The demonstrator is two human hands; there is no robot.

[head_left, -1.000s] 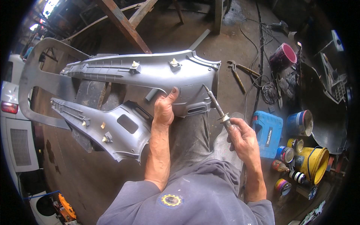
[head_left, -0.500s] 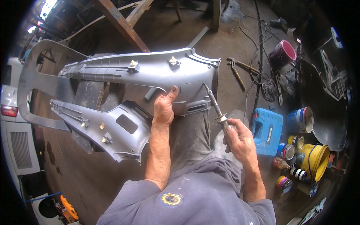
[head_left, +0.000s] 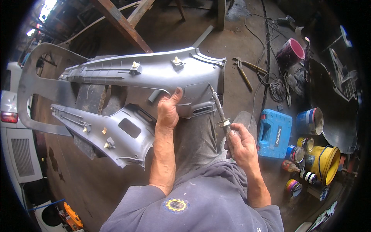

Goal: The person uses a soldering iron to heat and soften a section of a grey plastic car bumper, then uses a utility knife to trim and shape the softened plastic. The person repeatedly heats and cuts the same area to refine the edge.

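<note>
My left hand (head_left: pixel 168 109) grips the near edge of a long grey plastic trim panel (head_left: pixel 154 73), thumb on top and the other fingers hidden beneath. In my right hand (head_left: pixel 241 143) is a soldering iron (head_left: pixel 219 106), held by its handle below the round collar. Its pointed tip meets or hovers just over the panel, at the top right corner of a scored rectangular outline; contact cannot be made out. A second grey trim panel (head_left: pixel 116 129), with a rectangular hole cut through it, lies to the left of my left forearm. Pale clips stick up from both panels.
Pincers (head_left: pixel 243 73) lie on the floor beyond the panel, near a dark cable (head_left: pixel 253 110). To the right stand a blue tool case (head_left: pixel 275 133), a yellow bucket (head_left: pixel 322 164), several paint cans and a pink-lined bucket (head_left: pixel 290 52). A flat frame (head_left: pixel 46 89) extends at left.
My right hand and the soldering iron's handle have swung slightly left, leaving the iron steeper. Its tip stays near the same corner of the outline. My left hand keeps its hold.
</note>
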